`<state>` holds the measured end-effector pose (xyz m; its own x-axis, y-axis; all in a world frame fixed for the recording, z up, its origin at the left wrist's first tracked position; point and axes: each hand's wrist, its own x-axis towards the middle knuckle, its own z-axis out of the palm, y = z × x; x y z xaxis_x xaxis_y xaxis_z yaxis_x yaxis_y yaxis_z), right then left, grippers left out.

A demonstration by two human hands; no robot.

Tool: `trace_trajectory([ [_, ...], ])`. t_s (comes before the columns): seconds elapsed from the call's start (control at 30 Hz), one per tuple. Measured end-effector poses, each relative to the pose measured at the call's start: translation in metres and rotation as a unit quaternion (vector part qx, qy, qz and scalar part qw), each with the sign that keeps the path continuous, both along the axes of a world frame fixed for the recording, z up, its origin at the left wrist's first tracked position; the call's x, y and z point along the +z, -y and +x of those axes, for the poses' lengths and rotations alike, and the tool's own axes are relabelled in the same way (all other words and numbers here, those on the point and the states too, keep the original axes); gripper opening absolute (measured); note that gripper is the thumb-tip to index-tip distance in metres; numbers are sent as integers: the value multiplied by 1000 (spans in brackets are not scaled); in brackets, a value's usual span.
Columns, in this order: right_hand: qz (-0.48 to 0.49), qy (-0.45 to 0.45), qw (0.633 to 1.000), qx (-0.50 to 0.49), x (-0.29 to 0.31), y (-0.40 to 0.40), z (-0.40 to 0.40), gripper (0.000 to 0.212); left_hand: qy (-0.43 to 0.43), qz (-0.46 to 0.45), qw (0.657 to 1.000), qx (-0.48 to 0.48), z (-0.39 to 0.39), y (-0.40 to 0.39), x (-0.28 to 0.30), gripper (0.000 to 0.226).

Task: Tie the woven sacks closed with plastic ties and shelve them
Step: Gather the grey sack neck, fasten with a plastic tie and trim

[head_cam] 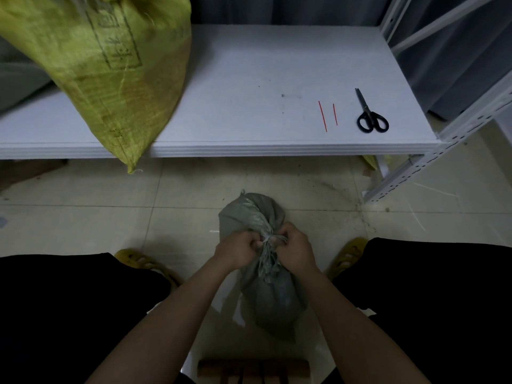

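Gripping the gathered neck of a grey woven sack (266,286) at lower centre of the frame, the left hand (237,250) and right hand (294,248) curl their fingers around it on the pale tiled floor (110,217). Two red plastic ties (328,116) and black-handled scissors (370,115) lie on the white shelf board (249,79); a yellow-green woven sack (110,65) leans at upper left.

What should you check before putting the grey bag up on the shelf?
1. Neck of grey sack bunched: ok, left hand and right hand grip it.
2. Tie fastened: cannot tell, fingers hide it.
3. Free shelf space: ok, beside yellow sack.
4. Scissors out of the way: ok, far right.
5. Spare red ties: ok, two on the shelf.
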<state>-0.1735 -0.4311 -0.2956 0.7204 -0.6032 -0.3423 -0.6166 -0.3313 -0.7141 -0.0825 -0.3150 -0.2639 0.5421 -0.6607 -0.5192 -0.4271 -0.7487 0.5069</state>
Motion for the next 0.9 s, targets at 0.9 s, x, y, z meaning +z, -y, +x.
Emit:
trace_trajectory([
  [0.9, -502, 75, 819, 268, 28, 26, 21, 25, -10, -22, 1000, -13, 19, -6, 22, 33],
])
